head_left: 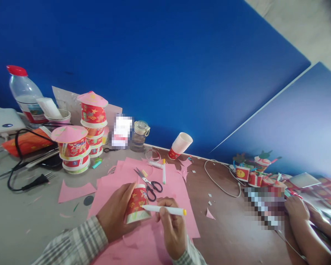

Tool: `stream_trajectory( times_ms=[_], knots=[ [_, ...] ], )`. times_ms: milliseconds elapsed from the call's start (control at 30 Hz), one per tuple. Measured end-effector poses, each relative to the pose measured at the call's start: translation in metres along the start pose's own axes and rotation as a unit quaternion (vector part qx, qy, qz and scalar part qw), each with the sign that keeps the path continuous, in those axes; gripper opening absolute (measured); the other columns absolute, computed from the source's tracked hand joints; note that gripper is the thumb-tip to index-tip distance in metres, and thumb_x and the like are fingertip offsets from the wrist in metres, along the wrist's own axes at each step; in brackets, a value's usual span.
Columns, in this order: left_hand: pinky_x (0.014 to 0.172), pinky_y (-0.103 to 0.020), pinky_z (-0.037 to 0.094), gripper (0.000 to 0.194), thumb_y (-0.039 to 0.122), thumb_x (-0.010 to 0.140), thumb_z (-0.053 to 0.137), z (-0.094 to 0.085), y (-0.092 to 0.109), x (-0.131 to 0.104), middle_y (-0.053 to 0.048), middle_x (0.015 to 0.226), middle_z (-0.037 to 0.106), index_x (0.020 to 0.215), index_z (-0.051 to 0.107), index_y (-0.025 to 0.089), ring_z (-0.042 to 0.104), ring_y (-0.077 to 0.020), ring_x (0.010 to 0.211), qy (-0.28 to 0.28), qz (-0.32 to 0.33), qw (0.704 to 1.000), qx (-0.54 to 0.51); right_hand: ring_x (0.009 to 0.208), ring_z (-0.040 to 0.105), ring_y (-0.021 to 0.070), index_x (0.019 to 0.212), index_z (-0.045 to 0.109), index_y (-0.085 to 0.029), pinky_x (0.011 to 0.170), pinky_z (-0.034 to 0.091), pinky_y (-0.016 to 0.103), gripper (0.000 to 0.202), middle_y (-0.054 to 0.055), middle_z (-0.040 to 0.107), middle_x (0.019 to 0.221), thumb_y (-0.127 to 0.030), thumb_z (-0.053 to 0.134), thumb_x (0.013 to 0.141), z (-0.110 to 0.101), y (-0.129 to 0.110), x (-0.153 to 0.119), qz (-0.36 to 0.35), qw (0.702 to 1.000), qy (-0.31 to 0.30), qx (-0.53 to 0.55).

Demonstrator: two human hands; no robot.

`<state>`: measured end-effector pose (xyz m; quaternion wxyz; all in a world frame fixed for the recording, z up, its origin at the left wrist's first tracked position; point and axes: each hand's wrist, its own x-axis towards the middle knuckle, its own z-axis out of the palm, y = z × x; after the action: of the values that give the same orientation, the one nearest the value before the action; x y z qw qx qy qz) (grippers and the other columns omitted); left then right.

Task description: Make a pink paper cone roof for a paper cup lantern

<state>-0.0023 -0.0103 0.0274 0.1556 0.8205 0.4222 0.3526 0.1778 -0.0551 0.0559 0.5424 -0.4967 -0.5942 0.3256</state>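
My left hand (117, 209) is closed round a red and white paper cup (137, 198) with yellow patterns, tilted a little over pink paper. Between the fingers of my right hand (171, 224) is a white marker pen (165, 209) with a yellow end; its other end touches or nearly touches the cup's side. Just behind the cup, dark-handled scissors (150, 184) lie on the stacked pink paper (179, 198). Another marker (163, 172), white with yellow and green ends, rests at the paper's back edge.
Paper-cup towers with pink cone roofs (92, 99) stand at left, near a bottle (24, 95), a plug (38, 181) and a glass jar (140, 134). Stacked cups (180, 144) lean by the blue partition (182, 73). Another person's hands (296, 209) are at far right, beside decorated cups (242, 173).
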Motion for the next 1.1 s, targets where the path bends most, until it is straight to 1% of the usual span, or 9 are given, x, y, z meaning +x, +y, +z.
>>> stream_trajectory(
  times_ms=[133, 233, 367, 500, 633, 700, 833, 967, 1100],
  knots=[
    [0.084, -0.046, 0.044, 0.097, 0.056, 0.053, 0.064, 0.0, 0.0, -0.001, -0.01, 0.117, 0.046, 0.126, 0.008, 0.026, 0.041, -0.0291, 0.105, 0.003, -0.005, 1.0, -0.007, 0.046, 0.054, 0.0156, 0.082, 0.061, -0.021, 0.046, 0.045, 0.023, 0.023, -0.003, 0.055, 0.054, -0.039, 0.046, 0.083, 0.002, 0.003, 0.002, -0.003, 1.0, 0.02, 0.014],
    [0.085, -0.046, 0.043, 0.098, 0.057, 0.051, 0.063, 0.001, -0.001, -0.002, -0.01, 0.119, 0.044, 0.126, 0.008, 0.026, 0.04, -0.0292, 0.106, 0.0, -0.01, 1.0, 0.0, 0.045, 0.053, 0.0149, 0.081, 0.061, -0.021, 0.045, 0.045, 0.023, 0.026, -0.003, 0.055, 0.054, -0.041, 0.045, 0.083, 0.002, 0.005, 0.005, -0.009, 0.999, 0.04, 0.021],
    [0.086, -0.044, 0.043, 0.1, 0.059, 0.05, 0.063, 0.004, -0.003, -0.002, -0.011, 0.118, 0.044, 0.126, 0.009, 0.023, 0.04, -0.0285, 0.107, 0.004, -0.011, 1.0, 0.015, 0.046, 0.052, 0.0147, 0.078, 0.062, -0.02, 0.045, 0.044, 0.023, 0.028, -0.002, 0.055, 0.055, -0.043, 0.046, 0.083, 0.003, 0.006, 0.01, -0.014, 0.998, 0.064, 0.011],
    [0.087, -0.045, 0.042, 0.099, 0.057, 0.05, 0.064, 0.003, -0.001, -0.002, -0.01, 0.12, 0.043, 0.126, 0.01, 0.025, 0.04, -0.0288, 0.107, 0.009, -0.012, 1.0, 0.004, 0.048, 0.053, 0.0152, 0.077, 0.062, -0.019, 0.049, 0.045, 0.025, 0.029, -0.002, 0.055, 0.056, -0.043, 0.045, 0.083, 0.004, 0.006, 0.011, -0.015, 0.998, 0.059, 0.008],
    [0.086, -0.046, 0.043, 0.098, 0.055, 0.05, 0.065, 0.002, 0.001, -0.001, -0.009, 0.121, 0.043, 0.126, 0.01, 0.027, 0.04, -0.0292, 0.107, 0.008, -0.013, 1.0, -0.008, 0.045, 0.051, 0.0146, 0.077, 0.061, -0.019, 0.045, 0.044, 0.023, 0.026, -0.003, 0.054, 0.054, -0.04, 0.047, 0.082, 0.003, 0.006, 0.008, -0.004, 0.999, 0.046, 0.023],
    [0.086, -0.044, 0.043, 0.097, 0.056, 0.051, 0.065, 0.001, 0.001, -0.001, -0.009, 0.119, 0.044, 0.126, 0.011, 0.025, 0.04, -0.0283, 0.106, 0.009, -0.008, 1.0, -0.001, 0.045, 0.051, 0.0146, 0.08, 0.061, -0.019, 0.044, 0.043, 0.022, 0.024, -0.003, 0.054, 0.054, -0.038, 0.046, 0.083, 0.003, 0.007, 0.007, 0.005, 0.999, 0.035, 0.028],
    [0.085, -0.04, 0.044, 0.096, 0.056, 0.052, 0.064, 0.001, 0.001, -0.001, -0.01, 0.116, 0.045, 0.126, 0.012, 0.022, 0.041, -0.026, 0.106, 0.008, 0.008, 1.0, 0.014, 0.045, 0.052, 0.0146, 0.08, 0.06, -0.019, 0.044, 0.043, 0.022, 0.024, -0.003, 0.054, 0.054, -0.038, 0.046, 0.083, 0.003, 0.008, 0.007, 0.003, 0.999, 0.037, 0.027],
    [0.086, -0.041, 0.044, 0.096, 0.056, 0.052, 0.063, 0.001, 0.001, 0.0, -0.009, 0.116, 0.045, 0.126, 0.012, 0.023, 0.041, -0.0262, 0.105, 0.007, 0.007, 1.0, 0.011, 0.046, 0.052, 0.0145, 0.078, 0.061, -0.019, 0.045, 0.044, 0.022, 0.026, -0.003, 0.054, 0.054, -0.04, 0.046, 0.083, 0.003, 0.007, 0.008, -0.005, 0.999, 0.044, 0.017],
    [0.085, -0.039, 0.044, 0.097, 0.057, 0.052, 0.064, 0.0, 0.001, 0.001, -0.01, 0.115, 0.046, 0.126, 0.013, 0.021, 0.042, -0.0261, 0.104, 0.008, 0.013, 1.0, 0.014, 0.045, 0.052, 0.0144, 0.079, 0.061, -0.019, 0.044, 0.044, 0.022, 0.025, -0.003, 0.054, 0.054, -0.04, 0.046, 0.083, 0.002, 0.007, 0.006, 0.002, 0.999, 0.039, 0.02]
  ],
)
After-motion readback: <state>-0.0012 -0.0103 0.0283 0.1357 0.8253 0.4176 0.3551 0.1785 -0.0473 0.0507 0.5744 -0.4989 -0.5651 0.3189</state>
